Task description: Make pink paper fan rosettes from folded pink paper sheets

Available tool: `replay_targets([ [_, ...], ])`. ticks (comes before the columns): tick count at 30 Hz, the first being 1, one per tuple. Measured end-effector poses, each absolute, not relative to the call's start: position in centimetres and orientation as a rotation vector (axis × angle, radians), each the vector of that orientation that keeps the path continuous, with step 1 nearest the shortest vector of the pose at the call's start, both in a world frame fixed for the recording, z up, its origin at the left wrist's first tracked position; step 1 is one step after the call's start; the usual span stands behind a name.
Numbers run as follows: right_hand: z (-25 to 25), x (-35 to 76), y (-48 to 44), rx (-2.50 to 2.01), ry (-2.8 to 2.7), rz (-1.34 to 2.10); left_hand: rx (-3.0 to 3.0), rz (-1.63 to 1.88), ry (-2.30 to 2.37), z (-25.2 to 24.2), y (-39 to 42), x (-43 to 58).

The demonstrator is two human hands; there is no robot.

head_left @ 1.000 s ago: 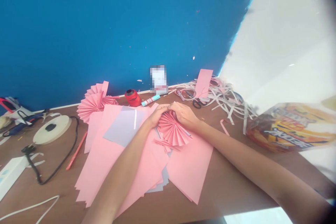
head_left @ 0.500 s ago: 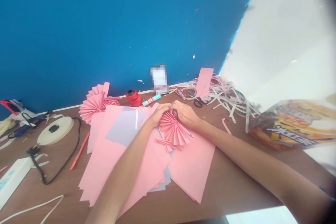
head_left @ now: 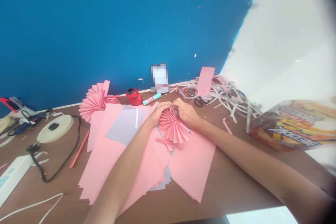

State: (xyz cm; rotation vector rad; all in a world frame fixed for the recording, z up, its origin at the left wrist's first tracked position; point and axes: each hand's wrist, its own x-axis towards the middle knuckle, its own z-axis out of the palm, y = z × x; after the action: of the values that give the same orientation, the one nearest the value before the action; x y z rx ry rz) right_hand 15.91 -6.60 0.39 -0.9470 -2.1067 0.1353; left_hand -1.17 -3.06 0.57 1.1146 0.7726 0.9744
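A pleated pink paper fan (head_left: 175, 126) is held between my two hands above the pink sheets. My left hand (head_left: 159, 113) grips its upper left edge, fingers curled over the top. On the upper right, my right hand (head_left: 185, 112) pinches the folds, its fingertips close to those of the left. Below the fan lies another folded pink piece (head_left: 170, 143). Pink paper sheets (head_left: 193, 171) spread under both forearms, with a lilac sheet (head_left: 123, 127) on top at the left. Parts of the fingertips are hidden behind the paper.
Finished pink fans (head_left: 96, 101) lean near the blue wall. Behind my hands are red tape (head_left: 133, 96), a glue stick (head_left: 152, 99) and a phone-like device (head_left: 160, 78). Black-handled scissors (head_left: 198, 102) lie by paper strips (head_left: 225, 94). A snack bag (head_left: 294, 126) stands right; a power strip (head_left: 14, 176) left.
Both hands keep hold of the pink fan, with only a slight shift of the fingers along its top edge. The view has tilted slightly.
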Motion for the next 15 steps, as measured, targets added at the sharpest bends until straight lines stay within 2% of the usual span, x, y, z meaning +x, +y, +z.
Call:
replay_targets([
  [7,0.26,15.92,-6.53,-0.878,-2.103,-0.093,1.124,0.924,0.682,1.49,-3.67,-1.11],
  [15,0.06,16.13,-6.39,-1.015,-2.090,-0.119,0.998,1.065,0.809,0.83,-3.25,-0.93],
])
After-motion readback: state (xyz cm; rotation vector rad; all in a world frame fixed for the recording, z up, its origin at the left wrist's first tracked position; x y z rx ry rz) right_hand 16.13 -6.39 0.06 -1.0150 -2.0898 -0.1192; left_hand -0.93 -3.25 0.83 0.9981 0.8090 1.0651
